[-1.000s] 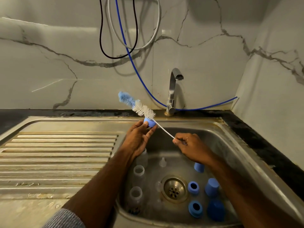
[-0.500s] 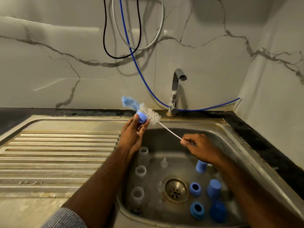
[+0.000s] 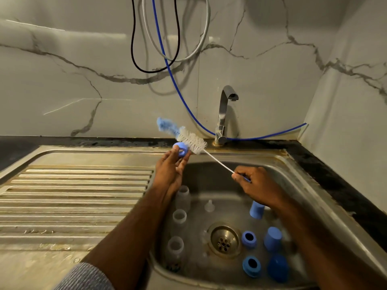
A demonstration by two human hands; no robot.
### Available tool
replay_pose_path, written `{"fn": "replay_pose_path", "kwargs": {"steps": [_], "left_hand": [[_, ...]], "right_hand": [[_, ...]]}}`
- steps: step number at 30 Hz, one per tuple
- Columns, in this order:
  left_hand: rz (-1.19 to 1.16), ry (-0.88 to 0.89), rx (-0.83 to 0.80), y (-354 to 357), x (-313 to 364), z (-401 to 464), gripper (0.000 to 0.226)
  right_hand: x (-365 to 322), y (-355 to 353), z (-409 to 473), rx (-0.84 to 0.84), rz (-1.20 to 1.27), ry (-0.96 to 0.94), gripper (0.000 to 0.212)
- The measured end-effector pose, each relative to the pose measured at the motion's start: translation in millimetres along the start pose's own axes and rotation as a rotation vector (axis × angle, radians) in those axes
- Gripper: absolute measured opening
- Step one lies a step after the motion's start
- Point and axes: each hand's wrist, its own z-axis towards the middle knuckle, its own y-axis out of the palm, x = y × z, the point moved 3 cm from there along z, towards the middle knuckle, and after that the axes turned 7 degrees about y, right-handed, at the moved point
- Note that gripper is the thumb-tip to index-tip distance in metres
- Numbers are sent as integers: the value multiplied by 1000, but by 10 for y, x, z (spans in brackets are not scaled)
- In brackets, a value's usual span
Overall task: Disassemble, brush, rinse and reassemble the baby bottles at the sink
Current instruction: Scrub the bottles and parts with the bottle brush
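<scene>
Left hand pinches blue bottle ring at fingertips, over sink's back-left corner. Brush bristles sit against the ring's top. Right hand grips brush handle. Best: hold ring steady, work bristles through the hole while twisting. Bottles wait in basin.

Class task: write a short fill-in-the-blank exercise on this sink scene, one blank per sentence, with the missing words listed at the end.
1. The left hand holds a blue ____ up over the sink.
2. The right hand grips the bottle brush by its ____.
3. The clear bottles stand along the ____ side of the basin.
4. No water runs from the ____.

Missing words: ring; handle; left; tap
</scene>
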Motion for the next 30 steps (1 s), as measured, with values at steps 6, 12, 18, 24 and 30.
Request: {"fn": "replay_pose_path", "kwargs": {"steps": [6, 12, 18, 24, 30], "left_hand": [[141, -55, -17, -27, -104, -72, 31], [135, -44, -74, 42, -9, -57, 11], [91, -188, -173, 120, -74, -186, 33], [15, -112, -132, 64, -21, -99, 33], [246, -60, -179, 69, -51, -137, 31]], "right_hand": [[-210, 155, -3, -24, 15, -52, 26], [-72, 18, -15, -24, 66, -11, 26], [-149, 142, 17, -40, 59, 1, 27], [-107, 104, -6, -76, 107, 37, 24], [-133, 166, -7, -92, 95, 51, 24]]}}
